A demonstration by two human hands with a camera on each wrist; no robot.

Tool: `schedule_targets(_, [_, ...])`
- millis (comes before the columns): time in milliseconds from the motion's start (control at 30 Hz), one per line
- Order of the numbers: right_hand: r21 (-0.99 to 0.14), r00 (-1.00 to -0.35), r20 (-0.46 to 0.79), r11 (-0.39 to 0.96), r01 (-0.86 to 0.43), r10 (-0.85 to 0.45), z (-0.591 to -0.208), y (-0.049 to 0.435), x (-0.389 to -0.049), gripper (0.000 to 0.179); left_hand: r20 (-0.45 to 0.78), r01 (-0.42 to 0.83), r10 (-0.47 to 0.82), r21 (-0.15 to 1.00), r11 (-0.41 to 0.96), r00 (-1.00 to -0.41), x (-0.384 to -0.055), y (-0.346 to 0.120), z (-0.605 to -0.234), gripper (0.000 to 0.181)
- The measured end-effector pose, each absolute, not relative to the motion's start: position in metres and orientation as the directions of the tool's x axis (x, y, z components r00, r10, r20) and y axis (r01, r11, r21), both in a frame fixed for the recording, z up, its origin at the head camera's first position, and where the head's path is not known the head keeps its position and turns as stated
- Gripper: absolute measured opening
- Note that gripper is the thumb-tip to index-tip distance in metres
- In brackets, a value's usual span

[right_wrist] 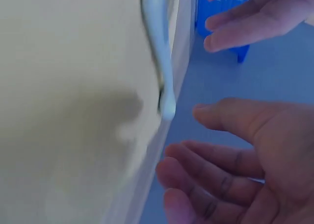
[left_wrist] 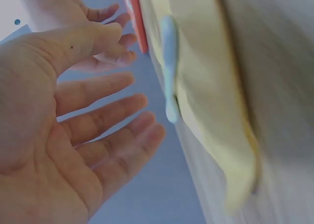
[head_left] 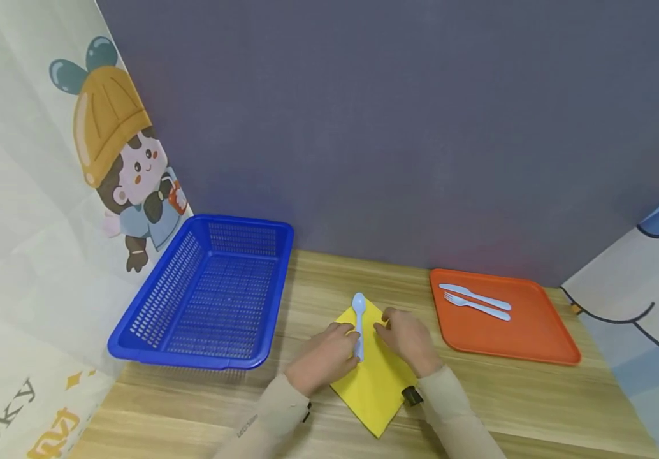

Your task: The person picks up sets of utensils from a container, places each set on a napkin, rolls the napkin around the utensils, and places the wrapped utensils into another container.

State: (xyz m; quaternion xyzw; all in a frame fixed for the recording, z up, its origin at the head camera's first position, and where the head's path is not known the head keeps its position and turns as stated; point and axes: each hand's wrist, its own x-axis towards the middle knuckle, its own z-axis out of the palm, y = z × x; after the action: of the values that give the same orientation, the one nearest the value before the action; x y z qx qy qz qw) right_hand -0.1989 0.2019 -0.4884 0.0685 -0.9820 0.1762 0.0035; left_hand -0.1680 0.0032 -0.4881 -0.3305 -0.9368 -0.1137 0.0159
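On the table lies a yellow cloth or napkin (head_left: 374, 398), one corner toward the person. A pale blue plastic spoon (head_left: 359, 305) rests on it lengthwise, bowl toward the wall. My left hand (head_left: 325, 357) hovers at the spoon's left, hiding part of its handle in the head view. In the left wrist view that hand's fingers (left_wrist: 105, 121) are spread, apart from the spoon (left_wrist: 169, 52). Over the cloth's right side is my right hand (head_left: 410, 339). Its fingers are loosely bent and hold nothing in the right wrist view, near the spoon (right_wrist: 159, 42).
A blue perforated basket (head_left: 275, 299) stands at the left. At the right lies an orange tray (head_left: 536, 341) bearing a pale blue knife (head_left: 475, 296) and a fork (head_left: 478, 307). A grey wall (head_left: 398, 127) rises behind the wooden table (head_left: 192, 408).
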Motion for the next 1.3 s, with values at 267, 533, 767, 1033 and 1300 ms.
schedule_targets(267, [-0.349, -0.989, 0.081, 0.926, -0.142, -0.122, -0.48, 0.271, -0.199, 0.023, 0.014, 0.658, 0.669, 0.197, 0.726, -0.743, -0.178, 0.051, -0.482, 0.044])
schedule_targets(533, [-0.28, -0.982, 0.134, 0.945, -0.169, -0.136, -0.489, 0.343, -0.215, 0.023, -0.027, 0.723, 0.74, 0.19, 0.664, -0.672, -0.186, 0.112, -0.485, 0.042])
schedule_targets(767, [-0.223, -0.984, 0.15, 0.967, -0.124, -0.092, -0.497, 0.383, -0.228, 0.027, -0.045, 0.791, 0.799, 0.113, 0.601, -0.6, -0.186, 0.156, -0.499, 0.036])
schedule_targets(1033, [-0.153, -0.982, 0.156, 0.979, -0.135, -0.11, -0.517, 0.405, -0.241, 0.021, -0.14, 0.791, 0.793, 0.08, 0.606, -0.593, -0.184, 0.174, -0.504, 0.045])
schedule_targets(1300, [-0.125, -0.985, 0.148, 0.986, -0.109, -0.091, -0.523, 0.412, -0.244, 0.019, -0.144, 0.795, 0.793, 0.054, 0.604, -0.593, -0.186, 0.176, -0.505, 0.045])
